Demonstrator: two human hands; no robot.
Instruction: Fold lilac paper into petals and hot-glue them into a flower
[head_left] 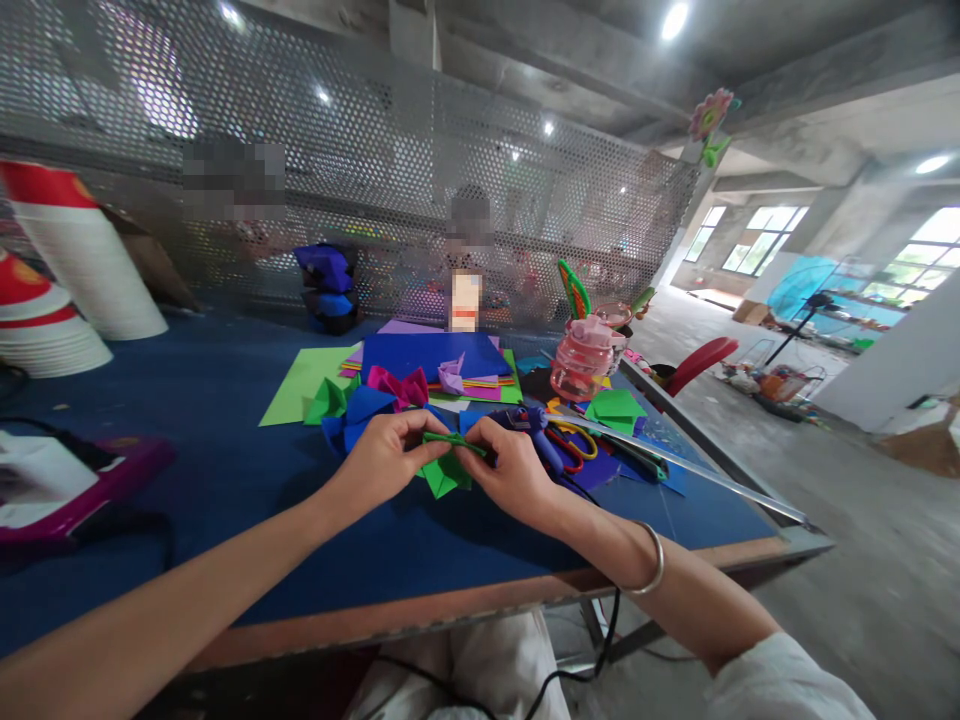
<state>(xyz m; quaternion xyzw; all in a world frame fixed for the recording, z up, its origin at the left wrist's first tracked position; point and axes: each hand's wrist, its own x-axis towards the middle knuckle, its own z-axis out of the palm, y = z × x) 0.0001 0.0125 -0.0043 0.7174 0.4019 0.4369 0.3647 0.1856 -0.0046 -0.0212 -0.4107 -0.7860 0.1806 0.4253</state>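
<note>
Between my two hands is a piece of folded green paper [448, 474], held above the front part of the blue table. My left hand [382, 455] pinches its left side between thumb and fingers. On the other side my right hand [514, 470] pinches the upper right edge. Just behind my left hand lie blue folded paper [358, 415], another green folded piece [327, 401] and a magenta folded piece [398, 386]. A small purple folded piece [451, 375] rests on a stack topped with blue paper [420, 352]. Beyond my right hand lies a blue glue gun [534, 425].
A clear glue stick [675, 458] and scissors [574, 446] lie at right, by a pink bottle [585, 360]. Stacked paper cups [94, 240] stand at left, near a magenta power strip [124, 480]. A perforated metal screen [360, 170] rises behind. A black cable [611, 630] hangs below the table edge.
</note>
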